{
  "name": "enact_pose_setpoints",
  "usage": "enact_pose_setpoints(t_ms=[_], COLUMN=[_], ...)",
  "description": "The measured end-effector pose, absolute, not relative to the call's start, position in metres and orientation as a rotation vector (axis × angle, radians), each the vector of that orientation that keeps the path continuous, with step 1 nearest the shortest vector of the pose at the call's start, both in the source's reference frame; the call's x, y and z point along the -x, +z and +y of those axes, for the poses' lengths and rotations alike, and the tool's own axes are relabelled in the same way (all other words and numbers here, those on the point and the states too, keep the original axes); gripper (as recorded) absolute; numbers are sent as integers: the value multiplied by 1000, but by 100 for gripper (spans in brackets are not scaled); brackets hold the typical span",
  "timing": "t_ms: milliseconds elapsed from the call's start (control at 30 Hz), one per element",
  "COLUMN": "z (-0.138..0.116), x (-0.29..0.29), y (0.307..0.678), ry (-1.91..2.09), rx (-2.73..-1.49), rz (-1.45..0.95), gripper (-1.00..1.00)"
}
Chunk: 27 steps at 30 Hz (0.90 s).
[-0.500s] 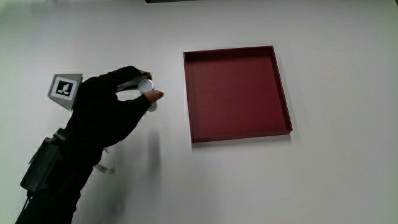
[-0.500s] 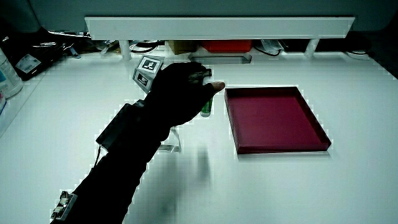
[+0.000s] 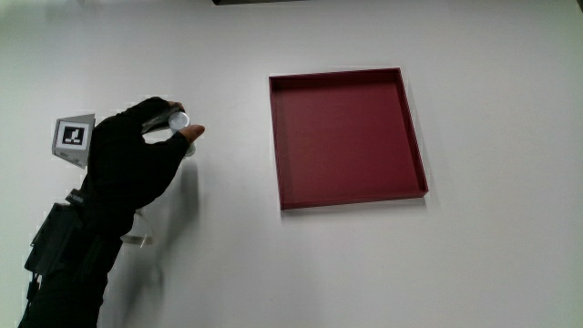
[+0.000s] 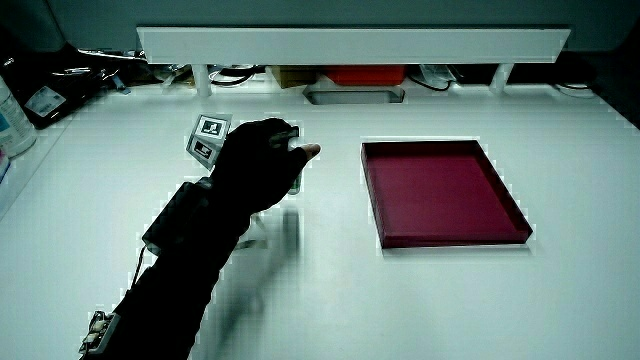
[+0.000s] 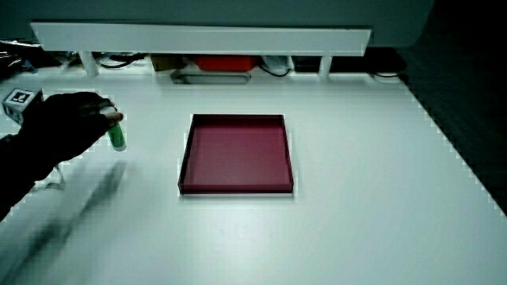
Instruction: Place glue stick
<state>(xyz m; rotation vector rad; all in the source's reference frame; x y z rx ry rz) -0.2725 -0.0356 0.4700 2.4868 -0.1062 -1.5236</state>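
Note:
The hand (image 3: pixel 137 162) is shut on the glue stick (image 3: pixel 179 120), pinching it near its white cap between thumb and fingers. A side view shows the glue stick (image 5: pixel 117 138) as a green tube held upright, and I cannot tell whether its base touches the table. The hand (image 5: pixel 62 125) hovers over bare white table, a good hand's width away from the dark red square tray (image 3: pixel 346 137). In both side views the tray (image 4: pixel 440 190) (image 5: pixel 238 150) holds nothing. A patterned cube (image 3: pixel 73 137) sits on the back of the hand. The hand (image 4: pixel 255 160) hides most of the glue stick in a side view.
A low white partition (image 4: pixel 350 44) runs along the table's edge farthest from the person, with cables, a red box (image 4: pixel 365 73) and a grey dish (image 4: pixel 355 95) under it. Bottles (image 4: pixel 10 115) stand at the table's edge beside the forearm.
The hand has carried the glue stick away from the red tray, widening the gap between them. The tray has stayed where it was.

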Motion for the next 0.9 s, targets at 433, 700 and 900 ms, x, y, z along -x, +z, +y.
enact_pose_setpoints(t_ms=[433,700,900], z=[-28,-29,-27], x=[298,300,303], y=[504,508,510], ry=[-1502,-1531,-1552], rx=[-2530,-2513,-2502], rz=[-289,-301,-316], gripper=[0,0,0])
